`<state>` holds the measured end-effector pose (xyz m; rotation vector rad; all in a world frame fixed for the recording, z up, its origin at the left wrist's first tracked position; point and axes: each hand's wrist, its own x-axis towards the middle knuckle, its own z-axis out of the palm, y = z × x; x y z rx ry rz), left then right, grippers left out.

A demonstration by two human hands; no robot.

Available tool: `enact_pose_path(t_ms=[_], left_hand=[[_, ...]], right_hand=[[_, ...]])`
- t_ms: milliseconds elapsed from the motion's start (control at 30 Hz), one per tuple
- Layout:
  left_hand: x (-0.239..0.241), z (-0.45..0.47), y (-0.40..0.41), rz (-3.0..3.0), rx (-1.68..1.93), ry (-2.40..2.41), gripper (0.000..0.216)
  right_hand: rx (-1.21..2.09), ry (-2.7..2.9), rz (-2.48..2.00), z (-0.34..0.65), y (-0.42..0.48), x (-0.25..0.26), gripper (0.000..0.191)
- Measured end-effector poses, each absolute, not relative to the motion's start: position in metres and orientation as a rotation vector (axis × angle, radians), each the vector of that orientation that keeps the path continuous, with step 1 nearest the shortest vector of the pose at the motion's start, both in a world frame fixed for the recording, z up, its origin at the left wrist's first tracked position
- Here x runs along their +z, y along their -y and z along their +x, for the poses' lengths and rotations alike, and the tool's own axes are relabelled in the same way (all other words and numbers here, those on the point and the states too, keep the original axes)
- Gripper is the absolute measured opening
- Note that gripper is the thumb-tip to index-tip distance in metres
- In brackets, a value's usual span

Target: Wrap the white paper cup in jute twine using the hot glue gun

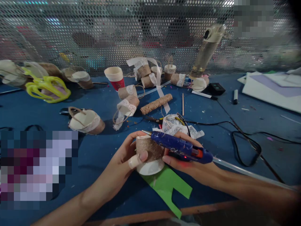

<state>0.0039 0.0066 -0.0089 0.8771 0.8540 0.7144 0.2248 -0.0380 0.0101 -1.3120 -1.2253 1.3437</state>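
While pinched in left grip (pixel 129 153), twine-wrapped cup (pixel 150 149) beside right grip (pixel 196 170), tight around glue gun (pixel 175 143).

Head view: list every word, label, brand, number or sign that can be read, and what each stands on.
No text can be read.
Red paper cup: any print on its red side is too small to read.
Black box: faint greenish marking, too blurred to read.
Blue glue gun: no readable lettering.
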Motion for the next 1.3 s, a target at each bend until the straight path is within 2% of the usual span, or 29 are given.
enact_pose_path(t_ms=[267, 800, 967, 1133, 1300], left_hand=[[-0.009, 0.002, -0.007, 0.978, 0.755, -0.748, 0.036], [-0.014, -0.005, -0.005, 1.065, 0.689, -0.728, 0.042], [-0.004, 0.004, -0.004, 0.983, 0.588, -0.739, 0.056], [0.004, 0.008, -0.005, 0.876, 0.666, -0.878, 0.052], [0.005, 0.004, -0.012, 0.741, 0.677, -0.747, 0.054]], right_hand=[[1.432, 1.228, -1.319, 0.230, 0.038, 0.009, 0.017], [1.285, 1.238, -1.261, 0.227, 0.042, 0.002, 0.018], [1.181, 1.427, -1.139, 0.229, 0.044, -0.007, 0.019], [1.151, 1.434, -1.178, 0.233, 0.042, -0.004, 0.020], [0.964, 1.424, -1.262, 0.241, 0.033, -0.009, 0.012]])
